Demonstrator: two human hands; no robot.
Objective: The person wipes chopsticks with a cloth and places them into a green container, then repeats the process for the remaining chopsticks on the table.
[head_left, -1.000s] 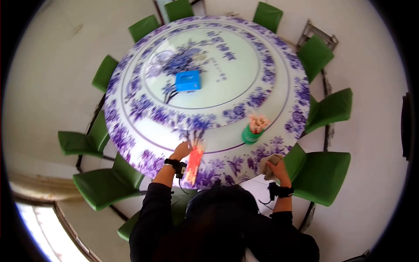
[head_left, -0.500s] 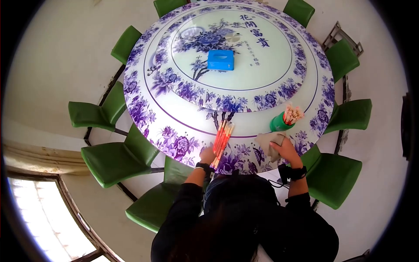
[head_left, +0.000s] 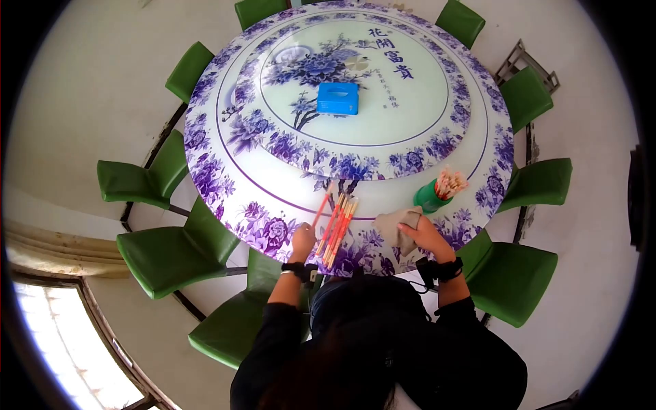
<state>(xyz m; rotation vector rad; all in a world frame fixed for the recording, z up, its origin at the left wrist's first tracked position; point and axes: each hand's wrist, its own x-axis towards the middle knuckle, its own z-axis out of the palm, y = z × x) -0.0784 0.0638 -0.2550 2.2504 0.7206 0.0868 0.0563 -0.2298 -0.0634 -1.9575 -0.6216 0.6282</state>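
Observation:
A single red chopstick stands out from the closed fingers of my left hand, its upper end pointing away from me. Just right of that hand, several red and tan chopsticks lie side by side near the table's front edge. My right hand is closed on a beige cloth, which spreads to the left over the tabletop. Behind the cloth stands a green cup, slightly tilted in view, full of pale-ended chopsticks.
The round table has a purple floral print and a raised turntable. A blue box with a handle slot sits on the turntable. Green chairs surround the table, some close to my sides. A window is at lower left.
My left hand has moved left, away from the bunch, with one chopstick in it. The other chopsticks now lie on the table. The right hand keeps hold of the cloth; the view has shifted slightly.

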